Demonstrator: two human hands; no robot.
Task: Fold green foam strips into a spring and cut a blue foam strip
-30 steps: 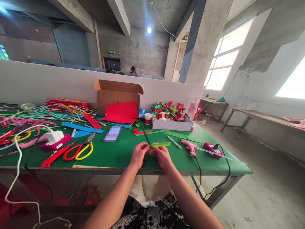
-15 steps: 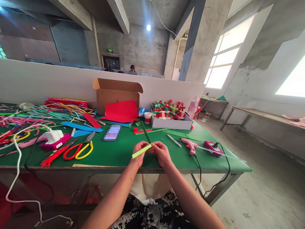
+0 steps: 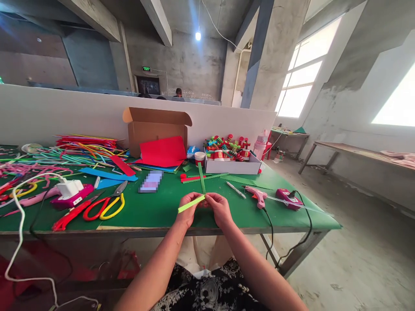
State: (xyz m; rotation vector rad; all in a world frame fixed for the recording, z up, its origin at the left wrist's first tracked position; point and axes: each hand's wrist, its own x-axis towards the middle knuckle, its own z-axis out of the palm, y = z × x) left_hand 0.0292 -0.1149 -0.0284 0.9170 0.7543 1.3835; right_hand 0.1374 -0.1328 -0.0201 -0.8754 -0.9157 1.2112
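Both hands meet above the near edge of the green table, pinching paper strips where they join. A light green paper strip (image 3: 191,204) lies across the fingers of my left hand (image 3: 187,207), slanting down to the left. From the same joint a darker green paper strip (image 3: 201,178) stands up and away. My right hand (image 3: 219,207) grips the joint from the other side, its fingers closed. The fingertips partly hide how the strips are joined. Beyond the hands lie green strips and a red piece (image 3: 194,178) on the table.
To the right are a white pen (image 3: 236,190), a pink glue gun (image 3: 257,195) and a purple power socket (image 3: 288,199). Scissors (image 3: 112,205) and red pliers (image 3: 73,216) lie left. Behind stand a white box of red-green figures (image 3: 231,166), a cup (image 3: 199,159) and a cardboard box (image 3: 157,123).
The darker green strip has swung from leaning left to nearly upright and shows more of its face. Both hands keep their pinch at the joint. The view has shifted slightly.
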